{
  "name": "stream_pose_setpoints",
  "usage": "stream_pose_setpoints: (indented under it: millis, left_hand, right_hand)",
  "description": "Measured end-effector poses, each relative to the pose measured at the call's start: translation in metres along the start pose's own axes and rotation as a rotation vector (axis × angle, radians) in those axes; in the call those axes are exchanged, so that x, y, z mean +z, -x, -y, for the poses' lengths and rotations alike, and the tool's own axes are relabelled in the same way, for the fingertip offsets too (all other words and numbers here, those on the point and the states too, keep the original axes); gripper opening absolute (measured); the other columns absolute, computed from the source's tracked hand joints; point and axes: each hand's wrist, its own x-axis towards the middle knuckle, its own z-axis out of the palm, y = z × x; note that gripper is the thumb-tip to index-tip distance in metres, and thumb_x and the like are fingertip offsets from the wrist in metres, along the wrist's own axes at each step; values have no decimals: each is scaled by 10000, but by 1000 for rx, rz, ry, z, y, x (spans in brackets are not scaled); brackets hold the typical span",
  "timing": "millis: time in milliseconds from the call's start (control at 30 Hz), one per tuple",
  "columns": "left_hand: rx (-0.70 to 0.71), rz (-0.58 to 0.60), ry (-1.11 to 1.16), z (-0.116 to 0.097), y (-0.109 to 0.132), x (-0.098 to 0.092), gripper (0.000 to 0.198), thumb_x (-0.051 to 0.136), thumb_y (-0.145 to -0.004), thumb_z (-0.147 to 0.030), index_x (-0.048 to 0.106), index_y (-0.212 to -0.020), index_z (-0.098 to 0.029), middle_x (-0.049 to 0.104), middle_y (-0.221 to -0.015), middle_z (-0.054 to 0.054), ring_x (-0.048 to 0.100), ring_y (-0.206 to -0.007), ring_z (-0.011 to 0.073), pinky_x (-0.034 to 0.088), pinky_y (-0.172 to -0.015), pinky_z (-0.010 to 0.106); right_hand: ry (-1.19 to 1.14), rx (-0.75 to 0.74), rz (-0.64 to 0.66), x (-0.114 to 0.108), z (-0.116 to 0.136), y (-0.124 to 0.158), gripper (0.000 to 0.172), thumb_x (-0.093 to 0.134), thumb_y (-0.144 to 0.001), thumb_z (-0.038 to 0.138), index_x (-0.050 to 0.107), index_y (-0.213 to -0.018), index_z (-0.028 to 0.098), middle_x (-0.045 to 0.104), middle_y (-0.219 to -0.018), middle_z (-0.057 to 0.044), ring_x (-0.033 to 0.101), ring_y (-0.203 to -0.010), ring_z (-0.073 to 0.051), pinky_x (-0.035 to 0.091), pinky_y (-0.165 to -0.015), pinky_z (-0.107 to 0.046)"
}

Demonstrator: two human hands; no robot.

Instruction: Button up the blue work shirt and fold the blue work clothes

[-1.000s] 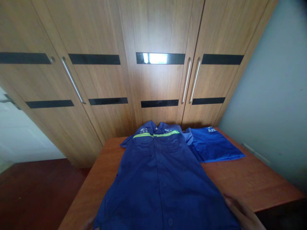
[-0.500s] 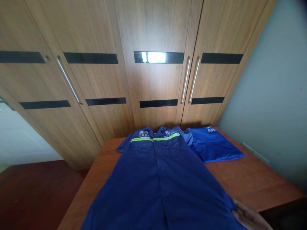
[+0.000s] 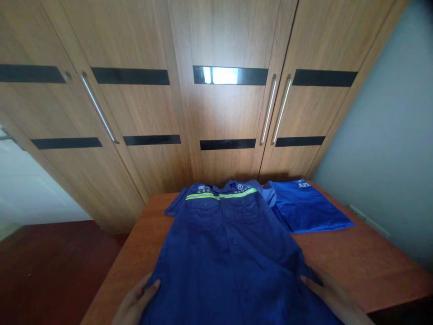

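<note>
A dark blue short-sleeved work shirt (image 3: 216, 253) lies front up, its collar toward the wardrobe and its lower part toward me. A yellow-green stripe crosses its chest above two buttoned pockets. At the shirt's left side edge, my left hand (image 3: 135, 300) grips the cloth between thumb and fingers. My right hand (image 3: 329, 291) pinches the opposite side edge, thumb on top and fingers partly hidden beneath. The hem runs out of view at the bottom.
A folded bright blue garment (image 3: 307, 207) with white lettering lies right of the shirt on the reddish-brown table (image 3: 365, 257). Behind the table stands a wooden wardrobe (image 3: 223, 113) with metal handles. A pale wall (image 3: 382, 158) rises at the right.
My left hand has come into view at the shirt's left edge. My right hand has shifted up and left along its edge, and the shirt's lower sides have drawn inward.
</note>
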Motion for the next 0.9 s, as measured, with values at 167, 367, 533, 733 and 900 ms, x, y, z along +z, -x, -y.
stream_pose_setpoints:
  millis: [167, 367, 533, 733, 900]
  left_hand:
    - [227, -253, 47, -14, -16, -6, 647, 780, -665, -298, 571, -1277, -276, 768, -943, 28, 708, -929, 302, 588, -824, 402]
    - [91, 53, -139, -18, -27, -30, 503, 838, -607, -347, 700, -1071, -212, 755, -1001, 69, 671, -1018, 331, 555, -883, 393]
    - [116, 6, -191, -39, -37, -10, 551, 787, -685, -421, 628, -1173, -221, 714, -1126, 85, 654, -1064, 290, 548, -867, 341]
    - [244, -18, -60, -62, -98, 19, 611, 712, -776, -175, 452, -1328, -203, 737, -1003, 79, 710, -893, 212, 549, -749, 273]
    - [278, 47, 27, -84, -152, 33, 192, 682, -759, -113, 638, -944, -135, 722, -756, 31, 705, -686, 185, 549, -638, 252]
  right_hand:
    - [-197, -74, -32, -6, 5, 6, 617, 567, -773, 531, 569, -1292, 199, 536, -1376, -60, 467, -1290, -271, 403, -1058, -381]
    - [32, 66, -19, -23, -19, 13, 521, 612, -671, 556, 726, -1042, 209, 657, -1213, -80, 535, -1215, -334, 383, -1076, -430]
    - [143, 92, 27, -25, -17, -1, 530, 649, -662, 569, 721, -1032, 197, 664, -1198, -101, 538, -1209, -345, 368, -1082, -451]
    - [95, 29, -65, -9, 0, -47, 572, 587, -742, 568, 659, -1148, 171, 679, -1175, -109, 598, -1140, -319, 434, -1021, -440]
    - [231, -5, -132, 10, 6, -87, 640, 558, -755, 539, 582, -1234, 116, 647, -1218, -154, 586, -1156, -321, 433, -1011, -457]
